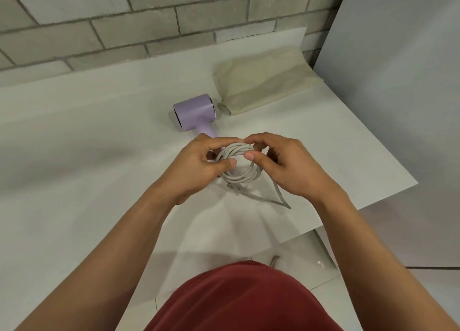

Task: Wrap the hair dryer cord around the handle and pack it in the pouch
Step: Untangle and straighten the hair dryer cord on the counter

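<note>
A lilac hair dryer (195, 111) lies on the white table (87, 131), its handle pointing toward me and partly hidden behind my left hand. Its grey cord (245, 176) is gathered into a round coil of several loops just above the table. My left hand (199, 167) grips the coil's left side, thumb on top. My right hand (281, 165) pinches the coil's upper right side between thumb and fingers. A loose stretch of cord trails off to the lower right onto the table. A beige pouch (263, 82) lies flat behind the dryer, to its right.
A grey brick wall (124, 19) runs along the back of the table. A pale panel (398, 82) stands at the right. The table's right edge (388, 194) drops to a tiled floor. My red clothing (244, 301) fills the bottom of the view.
</note>
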A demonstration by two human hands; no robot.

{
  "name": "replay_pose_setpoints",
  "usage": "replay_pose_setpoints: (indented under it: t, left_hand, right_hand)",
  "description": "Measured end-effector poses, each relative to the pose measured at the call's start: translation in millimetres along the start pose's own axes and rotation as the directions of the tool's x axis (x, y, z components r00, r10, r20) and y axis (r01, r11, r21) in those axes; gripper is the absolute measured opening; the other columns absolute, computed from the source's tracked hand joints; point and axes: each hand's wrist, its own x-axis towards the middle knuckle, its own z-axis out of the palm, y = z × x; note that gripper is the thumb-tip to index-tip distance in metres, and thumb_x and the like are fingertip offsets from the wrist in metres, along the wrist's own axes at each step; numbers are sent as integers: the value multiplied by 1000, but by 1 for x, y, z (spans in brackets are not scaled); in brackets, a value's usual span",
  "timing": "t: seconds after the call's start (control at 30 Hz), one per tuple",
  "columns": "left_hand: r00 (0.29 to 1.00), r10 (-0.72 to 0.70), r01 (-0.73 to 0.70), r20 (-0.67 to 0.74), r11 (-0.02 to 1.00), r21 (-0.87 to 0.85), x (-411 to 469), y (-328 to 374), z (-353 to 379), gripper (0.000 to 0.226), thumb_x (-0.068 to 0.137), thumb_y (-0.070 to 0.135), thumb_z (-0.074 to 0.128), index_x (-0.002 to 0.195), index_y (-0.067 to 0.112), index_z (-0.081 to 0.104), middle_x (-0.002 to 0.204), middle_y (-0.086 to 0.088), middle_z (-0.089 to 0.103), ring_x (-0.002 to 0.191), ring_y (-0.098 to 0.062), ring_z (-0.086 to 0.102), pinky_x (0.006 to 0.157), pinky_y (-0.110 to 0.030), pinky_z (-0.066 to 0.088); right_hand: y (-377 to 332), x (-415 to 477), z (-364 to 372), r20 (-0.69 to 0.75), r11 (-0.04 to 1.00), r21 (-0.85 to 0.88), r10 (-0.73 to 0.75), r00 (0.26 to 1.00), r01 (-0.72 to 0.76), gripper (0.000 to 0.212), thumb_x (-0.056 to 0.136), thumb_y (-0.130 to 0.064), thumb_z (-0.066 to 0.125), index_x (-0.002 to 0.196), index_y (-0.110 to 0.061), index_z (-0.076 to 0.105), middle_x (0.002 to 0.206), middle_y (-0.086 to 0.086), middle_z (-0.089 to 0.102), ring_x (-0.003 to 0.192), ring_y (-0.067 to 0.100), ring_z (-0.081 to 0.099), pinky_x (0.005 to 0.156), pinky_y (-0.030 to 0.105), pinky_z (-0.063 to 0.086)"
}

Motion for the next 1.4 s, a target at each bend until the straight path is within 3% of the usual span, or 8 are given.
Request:
replay_pose_setpoints:
  t: [0.13,0.27,0.43,0.53,0.7,0.97,1.2,1.4]
  left_hand:
    - [998,39,-32,-57,991,127,-3,-3,-2,39,91,25,78,118,53,72,108,-3,59,103,-16,66,98,-38,54]
    - [993,93,-71,-74,965,252,-4,-1,2,41,90,25,79,121,49,71,106,1,55,105,-9,59,95,-11,42]
    - [994,93,-82,-62,985,154,-5,-2,12,44,91,21,78,127,46,70,114,11,63,114,-7,63,106,-27,49]
    - [993,80,-74,88,995,-66,-9,7,15,42,94,12,75,126,38,72,115,16,74,111,-7,70,102,-28,55]
    - [976,-176,211,127,907,-365,1,19,5,25,107,25,56,125,22,72,108,-7,75,97,-23,72,91,-41,62]
    - [928,-221,269,299,954,-130,12,21,-7,20,105,18,58,102,7,75,90,-7,75,80,-17,72,71,-32,62]
    - [982,-186,185,23,947,-262,12,12,-2,21,108,18,54,98,8,70,73,1,71,70,-18,72,68,-37,62]
    - [970,-181,121,-163,940,-319,8,2,9,22,109,21,49,96,11,63,92,-9,69,81,-25,76,66,-41,64]
  right_hand:
    - [-2,2,3,54,1000,22,-17,998,16,21,101,-36,66,117,-26,76,92,-18,66,72,4,61,69,10,42]
    - [-3,3,1,41,998,63,11,999,-14,5,94,-30,76,92,-30,72,89,-11,72,75,12,62,65,13,44]
    - [-3,0,7,-70,1000,-9,23,997,-24,12,92,-30,75,87,-22,67,77,-7,68,72,16,61,65,30,49]
    - [-2,-2,11,-180,999,8,47,983,-47,9,81,-20,66,79,-15,59,66,-2,61,64,18,55,58,36,46]
    - [-6,-4,8,-243,997,59,65,968,-52,11,81,-7,71,79,-14,63,65,1,62,62,19,54,56,27,42]
    - [-6,-5,10,-226,991,105,110,968,-89,14,80,-14,81,81,-23,71,68,-14,64,59,10,56,56,19,44]
    - [-7,-11,-5,42,893,405,196,980,-196,23,95,-14,76,116,-23,76,95,2,80,70,22,67,75,39,59]
    - [-9,-8,-3,55,851,452,271,961,-266,20,102,-26,67,104,-11,80,97,5,80,68,16,61,74,36,52]
